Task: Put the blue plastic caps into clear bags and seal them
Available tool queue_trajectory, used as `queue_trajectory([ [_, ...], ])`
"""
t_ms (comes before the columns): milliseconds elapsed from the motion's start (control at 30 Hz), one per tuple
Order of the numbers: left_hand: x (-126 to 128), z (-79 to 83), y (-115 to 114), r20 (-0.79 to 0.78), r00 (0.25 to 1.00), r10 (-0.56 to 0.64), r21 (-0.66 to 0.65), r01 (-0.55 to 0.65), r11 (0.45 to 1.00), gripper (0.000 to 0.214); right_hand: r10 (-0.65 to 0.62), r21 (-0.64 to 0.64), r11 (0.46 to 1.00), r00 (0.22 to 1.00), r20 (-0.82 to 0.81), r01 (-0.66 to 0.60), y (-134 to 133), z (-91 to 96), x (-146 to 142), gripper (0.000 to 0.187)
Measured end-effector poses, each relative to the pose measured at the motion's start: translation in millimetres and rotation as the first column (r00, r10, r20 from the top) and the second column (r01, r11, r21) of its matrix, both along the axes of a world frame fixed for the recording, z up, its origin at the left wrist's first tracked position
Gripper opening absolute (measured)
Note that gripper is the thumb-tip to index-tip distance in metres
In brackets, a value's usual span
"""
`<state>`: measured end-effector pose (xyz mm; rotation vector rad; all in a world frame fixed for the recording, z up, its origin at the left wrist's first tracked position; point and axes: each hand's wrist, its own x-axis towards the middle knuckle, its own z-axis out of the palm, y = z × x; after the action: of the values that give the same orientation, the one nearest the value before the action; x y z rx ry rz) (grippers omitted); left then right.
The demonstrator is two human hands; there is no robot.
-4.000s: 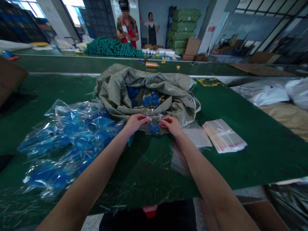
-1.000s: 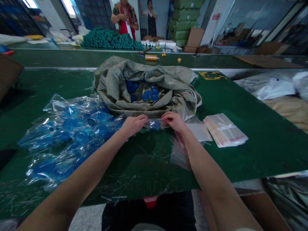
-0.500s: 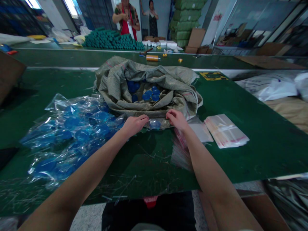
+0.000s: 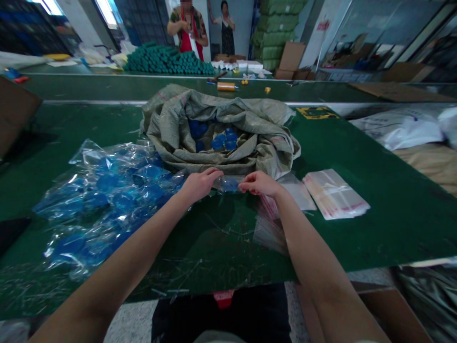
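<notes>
Between my hands, a clear plastic bag with a blue disc-like piece inside [image 4: 229,184] is stretched in front of the woven sack. My left hand [image 4: 202,183] pinches its left end, and my right hand [image 4: 260,184] pinches its right end. Just behind is the grey-green woven sack [image 4: 167,119], its mouth rolled open, with loose blue round pieces [image 4: 218,141] inside. A heap of filled clear bags [image 4: 107,190] with blue pieces spreads to the left. Flat empty clear bags [image 4: 298,193] lie beside my right wrist, some partly hidden under the forearm.
A bound stack of flat clear bags [image 4: 335,194] rests farther right. On the far bench are a roll of orange tape [image 4: 226,86] and a pile of green rods [image 4: 164,59]. Two people [image 4: 187,33] stand beyond it. White sacks [image 4: 403,126] lie at the right.
My right hand has come down and a little left, closer to the blue piece in the bag. My left hand has barely shifted.
</notes>
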<state>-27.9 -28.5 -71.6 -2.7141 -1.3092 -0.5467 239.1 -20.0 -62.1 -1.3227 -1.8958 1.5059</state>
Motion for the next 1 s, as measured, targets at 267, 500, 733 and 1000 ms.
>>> queue_trajectory([
  [267,13,28.2,-17,0.248,0.848,0.468,-0.472,-0.316,0.823,0.025,0.010,0.031,0.999,1.000,0.029,-0.011,-1,2.1,0,0.036],
  [500,19,25.2,-29,0.212,0.822,0.529,-0.764,-0.198,0.614,0.035,0.019,0.054,0.998,0.999,0.049,-0.021,0,-0.6,0,0.040],
  [733,17,10.0,-26,0.254,0.818,0.517,-0.751,-0.170,0.638,0.027,0.021,0.083,0.996,0.997,0.074,-0.027,0,-0.4,-1,0.041],
  [1000,18,3.4,-21,0.237,0.808,0.539,-0.736,-0.213,0.642,0.025,0.021,0.111,0.993,0.996,0.085,-0.030,2,-4.0,1,0.041],
])
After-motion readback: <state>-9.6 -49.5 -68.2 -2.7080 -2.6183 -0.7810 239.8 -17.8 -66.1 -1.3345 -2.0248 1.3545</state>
